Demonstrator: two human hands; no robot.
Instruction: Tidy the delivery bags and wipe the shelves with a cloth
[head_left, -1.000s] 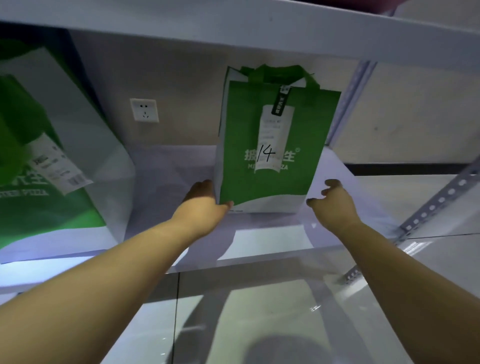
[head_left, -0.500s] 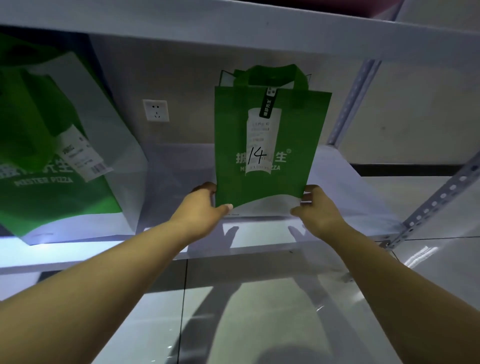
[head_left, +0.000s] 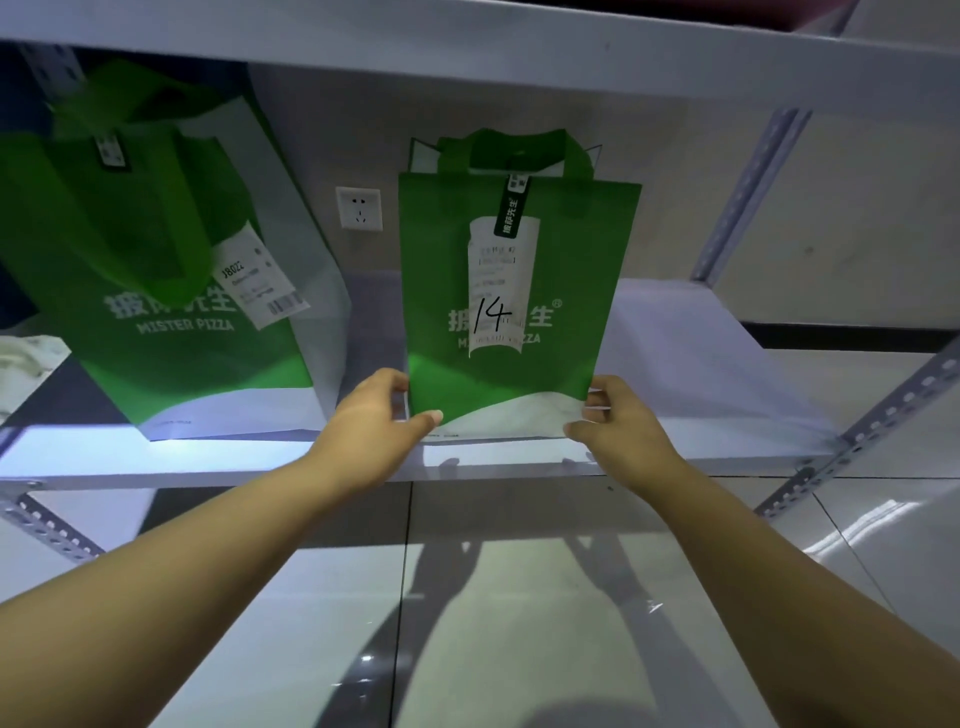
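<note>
Green non-woven fabric fills the shelf (head_left: 701, 364). At the far left edge lies a crumpled white thing (head_left: 26, 358), possibly a cloth, though I can't tell. Next to it a larger bag (head_left: 156, 291) leans at a tilt with a tag hanging off it. A wall socket (head_left: 358, 208) shows in the gap beyond. Then comes the left hand (head_left: 371, 415), pinching the lower left corner of the bag marked 14 (head_left: 561, 249), thumb in front and fingers behind. That bag stands upright near the shelf's near edge, with a paper slip (head_left: 501, 270) down its face. Whether its base rests on the board or hangs just above it, I can't say. The right hand (head_left: 618, 421) pinches the opposite lower corner the same way. A perforated post (head_left: 748, 192) rises behind at the right.

I'd worry about the grip being so low. The bag looks thin and limp, so the top could fold forward, or the whole bag could tip off the near edge once let go. A tug might also loosen the slip.
</note>
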